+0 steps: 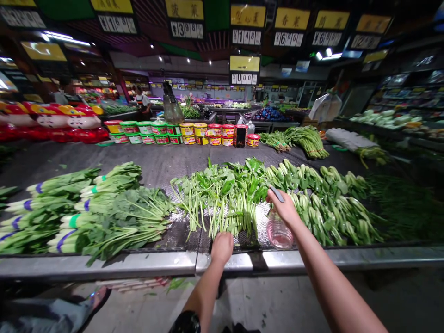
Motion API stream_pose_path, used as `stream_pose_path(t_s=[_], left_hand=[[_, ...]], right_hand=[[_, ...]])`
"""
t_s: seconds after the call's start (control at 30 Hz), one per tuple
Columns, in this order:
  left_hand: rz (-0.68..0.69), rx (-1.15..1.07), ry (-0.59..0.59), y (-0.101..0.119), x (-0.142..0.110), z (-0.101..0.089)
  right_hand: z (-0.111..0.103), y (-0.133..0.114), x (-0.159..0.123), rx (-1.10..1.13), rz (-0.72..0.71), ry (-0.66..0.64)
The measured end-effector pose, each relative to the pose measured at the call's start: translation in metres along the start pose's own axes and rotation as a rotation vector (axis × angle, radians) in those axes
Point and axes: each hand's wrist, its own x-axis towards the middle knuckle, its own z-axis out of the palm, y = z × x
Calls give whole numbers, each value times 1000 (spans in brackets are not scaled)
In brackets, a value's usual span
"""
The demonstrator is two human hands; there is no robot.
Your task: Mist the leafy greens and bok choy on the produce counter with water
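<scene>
My left hand point(222, 247) is closed at the front of a pile of leafy greens with long pale stems point(227, 194), its fingers at the cut stem ends. My right hand point(286, 210) is wrapped around the top of a clear spray bottle point(279, 235); a grey lever point(276, 194) sticks out above the fingers. The bottle is over the perforated metal tray, just right of the stems. Wet-looking small bok choy point(326, 208) lies in rows right of the bottle. To the left are loose spinach-like greens point(138, 222).
Taped bundles of greens point(31, 217) lie at far left. Stacked tubs point(159, 132), a phone point(240, 136) and long beans point(307, 141) line the back. A metal edge point(138, 268) runs along the front. Another person's foot point(99, 298) is at lower left.
</scene>
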Motion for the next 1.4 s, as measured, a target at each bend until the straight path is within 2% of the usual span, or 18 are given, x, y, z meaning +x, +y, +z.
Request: stream_pose_path(t_s=[0.27,0.4,0.6,0.83,0.97,1.13,1.4], left_hand=[[3,-4,5,-3,0,2],[8,-2,5,-3,0,2],[20,8,19,-2,2,-2],[5,37,60,4,7,-10],[36,36,75,19,8,-8],[85,14,72,48,13,1],[145,4,48,96,29,17]], right_hand=[[9,8,-1,74,121,-59],[5,17,-4,62,124,-22],[-12,24,-6,35,111,2],[-47,19,-12,43,143,51],[-60,17,-14,5,115,71],[-66,17,-15,-11,111,58],[-74,24,-18,-26,125,-37]])
